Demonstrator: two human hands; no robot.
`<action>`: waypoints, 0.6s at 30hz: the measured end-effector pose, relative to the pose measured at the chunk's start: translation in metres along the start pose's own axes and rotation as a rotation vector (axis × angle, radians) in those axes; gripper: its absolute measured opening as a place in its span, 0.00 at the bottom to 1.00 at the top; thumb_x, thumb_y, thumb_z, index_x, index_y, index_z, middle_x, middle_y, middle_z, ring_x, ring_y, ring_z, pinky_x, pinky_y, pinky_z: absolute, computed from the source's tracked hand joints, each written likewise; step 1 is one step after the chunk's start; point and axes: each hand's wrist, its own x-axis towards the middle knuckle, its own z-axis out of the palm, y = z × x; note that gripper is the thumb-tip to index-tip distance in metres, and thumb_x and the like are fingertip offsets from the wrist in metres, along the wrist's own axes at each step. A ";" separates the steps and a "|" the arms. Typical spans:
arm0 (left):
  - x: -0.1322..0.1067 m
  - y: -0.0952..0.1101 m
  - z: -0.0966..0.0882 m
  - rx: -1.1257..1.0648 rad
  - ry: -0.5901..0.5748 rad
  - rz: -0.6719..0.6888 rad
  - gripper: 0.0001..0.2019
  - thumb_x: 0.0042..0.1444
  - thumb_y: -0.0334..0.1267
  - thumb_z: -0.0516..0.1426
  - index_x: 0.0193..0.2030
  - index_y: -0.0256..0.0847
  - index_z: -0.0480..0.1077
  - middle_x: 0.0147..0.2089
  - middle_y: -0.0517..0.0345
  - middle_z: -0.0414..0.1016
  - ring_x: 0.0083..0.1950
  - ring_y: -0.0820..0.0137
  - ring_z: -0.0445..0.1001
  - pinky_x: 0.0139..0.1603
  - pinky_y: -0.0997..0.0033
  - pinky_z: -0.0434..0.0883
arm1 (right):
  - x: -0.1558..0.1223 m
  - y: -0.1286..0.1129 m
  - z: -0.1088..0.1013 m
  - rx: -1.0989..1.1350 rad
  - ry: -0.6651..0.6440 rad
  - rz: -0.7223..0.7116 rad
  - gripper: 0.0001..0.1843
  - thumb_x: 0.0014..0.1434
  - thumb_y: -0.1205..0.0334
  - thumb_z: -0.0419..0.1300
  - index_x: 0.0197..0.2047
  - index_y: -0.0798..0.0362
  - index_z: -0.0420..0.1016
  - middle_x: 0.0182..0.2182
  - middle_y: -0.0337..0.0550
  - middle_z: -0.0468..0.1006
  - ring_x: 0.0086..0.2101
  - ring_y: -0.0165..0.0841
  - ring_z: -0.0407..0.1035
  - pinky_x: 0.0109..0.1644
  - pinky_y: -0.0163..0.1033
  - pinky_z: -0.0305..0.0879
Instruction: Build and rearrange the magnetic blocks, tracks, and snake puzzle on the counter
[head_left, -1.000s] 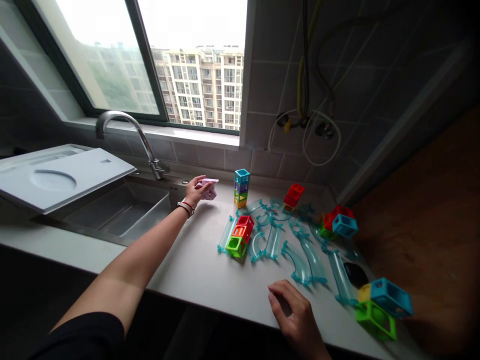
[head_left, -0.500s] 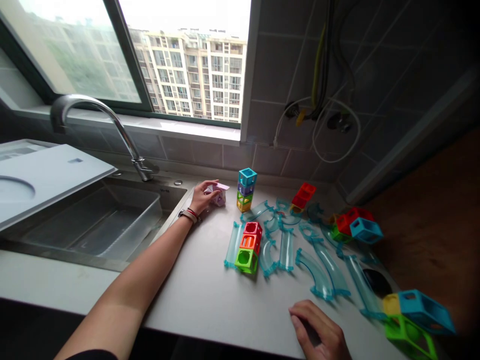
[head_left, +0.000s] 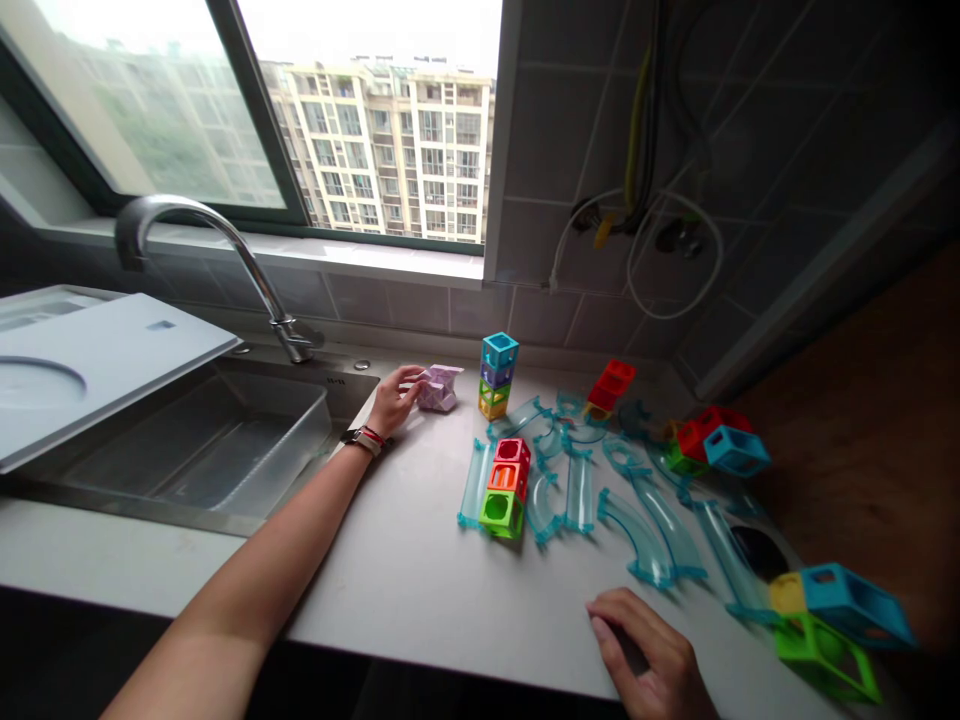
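At the back of the counter, beside the sink, stands a small lavender faceted block (head_left: 439, 390) with a triangle pattern; its exact kind is unclear. My left hand (head_left: 397, 397) is at its left side, fingers stretched out and fingertips at its edge, not wrapped round it. Just right of the block rises a tower of cube frames (head_left: 496, 376) in blue, purple, green and yellow. My right hand (head_left: 651, 652) rests near the counter's front edge, fingers loosely curled with nothing visible in them. Ahead of it lie a curved clear-blue track piece (head_left: 637, 540) and a red, orange and green cube row (head_left: 506, 487).
Several more clear-blue track pieces (head_left: 580, 490) cover the right side, with red cubes (head_left: 613, 380) behind and blue, yellow and green cubes (head_left: 851, 605) at the right edge. To the left are a sink (head_left: 225, 522), a faucet (head_left: 225, 225) and a white board (head_left: 127, 345).
My left hand has drawn back left from over the lavender block, so more of the block shows. My right hand stays curled in place. The whole view has shifted slightly.
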 end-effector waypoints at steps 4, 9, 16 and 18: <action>0.000 -0.003 0.001 -0.007 0.005 -0.019 0.20 0.59 0.51 0.63 0.54 0.44 0.74 0.51 0.49 0.81 0.46 0.60 0.82 0.39 0.65 0.80 | 0.000 -0.001 0.000 -0.003 0.003 0.004 0.07 0.64 0.69 0.59 0.45 0.52 0.76 0.37 0.48 0.80 0.38 0.38 0.79 0.43 0.38 0.78; 0.001 -0.006 0.001 -0.013 0.026 -0.035 0.24 0.59 0.51 0.64 0.58 0.43 0.72 0.52 0.46 0.80 0.45 0.61 0.81 0.39 0.65 0.80 | 0.003 -0.004 0.000 -0.020 0.015 0.001 0.08 0.64 0.69 0.60 0.45 0.51 0.76 0.37 0.48 0.81 0.37 0.38 0.80 0.42 0.38 0.79; 0.000 -0.013 0.001 0.010 0.057 -0.057 0.25 0.60 0.50 0.62 0.61 0.41 0.69 0.56 0.43 0.77 0.49 0.59 0.80 0.44 0.61 0.79 | 0.002 -0.005 0.000 -0.015 0.011 0.004 0.09 0.63 0.70 0.60 0.45 0.51 0.76 0.36 0.48 0.81 0.37 0.38 0.79 0.41 0.38 0.79; 0.000 -0.015 0.001 0.029 0.061 -0.062 0.27 0.60 0.49 0.62 0.62 0.41 0.68 0.58 0.41 0.76 0.50 0.58 0.79 0.44 0.60 0.79 | 0.001 -0.004 0.000 -0.015 0.008 0.006 0.09 0.63 0.70 0.60 0.45 0.51 0.76 0.37 0.48 0.80 0.37 0.38 0.79 0.42 0.39 0.79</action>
